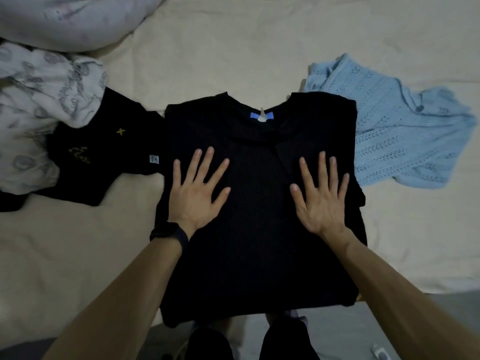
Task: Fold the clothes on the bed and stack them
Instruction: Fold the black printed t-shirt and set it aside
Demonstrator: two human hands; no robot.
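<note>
A black T-shirt (257,250) with a blue neck label lies flat on the cream bed sheet (78,250), collar away from me, both sides folded inward. My left hand (198,189) presses flat on its left half with fingers spread. On the right half my right hand (320,197) presses flat the same way. A second black garment (104,157) with yellow print lies crumpled to the left. A light blue eyelet top (405,136) lies loose to the right, partly under the T-shirt's edge.
A white patterned cloth (39,113) is bunched at the left, over the printed black garment. A grey quilt (72,19) fills the top left corner. The bed's near edge runs along the bottom, with the floor and my legs below it.
</note>
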